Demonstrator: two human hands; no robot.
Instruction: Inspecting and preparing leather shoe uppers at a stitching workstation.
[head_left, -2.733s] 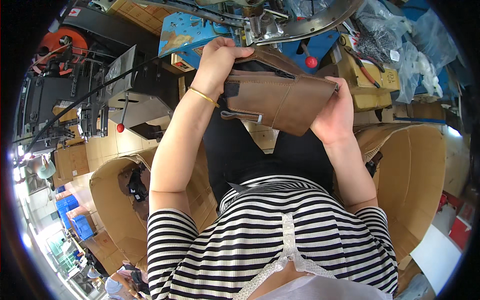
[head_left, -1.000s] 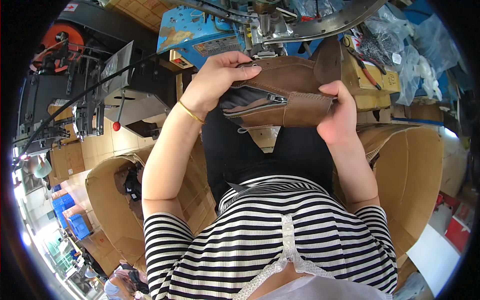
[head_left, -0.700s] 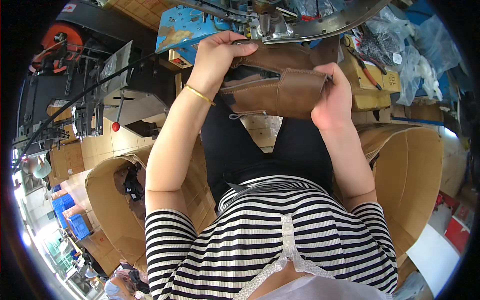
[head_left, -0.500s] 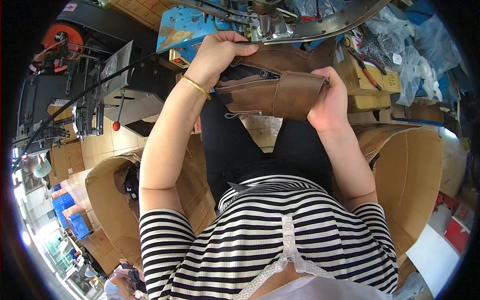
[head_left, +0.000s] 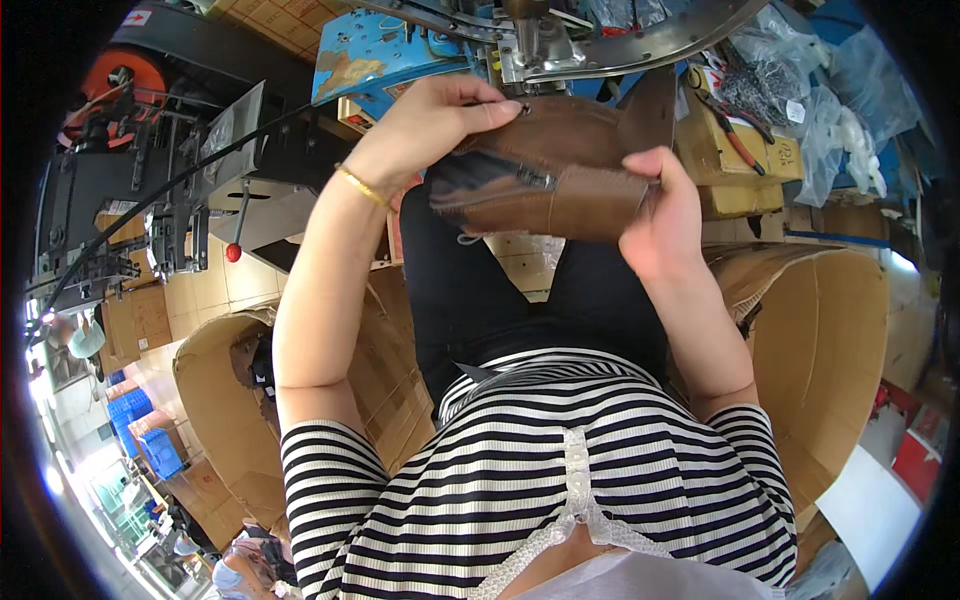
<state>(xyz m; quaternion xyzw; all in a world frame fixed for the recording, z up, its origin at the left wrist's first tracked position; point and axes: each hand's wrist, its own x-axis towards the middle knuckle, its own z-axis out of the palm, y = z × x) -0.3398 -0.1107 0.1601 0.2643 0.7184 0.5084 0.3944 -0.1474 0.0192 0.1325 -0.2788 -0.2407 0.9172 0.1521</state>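
A brown leather boot upper (head_left: 600, 200), with stitched seams, a dark lining and a black zip, is stretched between my two hands above my lap. My left hand (head_left: 440, 125) pinches its far left edge between thumb and fingers; a small dark round spot shows at the thumb tip. At the right end my right hand (head_left: 665, 220) grips the upper, thumb on top and fingers hidden behind the leather. A lace-like loop hangs at its near left edge. Just beyond the far edge stands the metal head of a machine (head_left: 530, 50), apart from or barely behind the leather; I cannot tell which.
A curved metal rail (head_left: 680, 50) arches over the far side. Pliers with red handles (head_left: 740, 150) lie on a cardboard box (head_left: 765, 185) at right, beside plastic bags (head_left: 850, 120). Large open cartons (head_left: 820, 340) flank my legs. A red-knobbed lever (head_left: 233, 252) juts out at left.
The left hand has shifted slightly nearer along the leather's far edge, and the wrist has moved left. The upper has tilted a little, its far panel opening flatter; the right hand has moved slightly.
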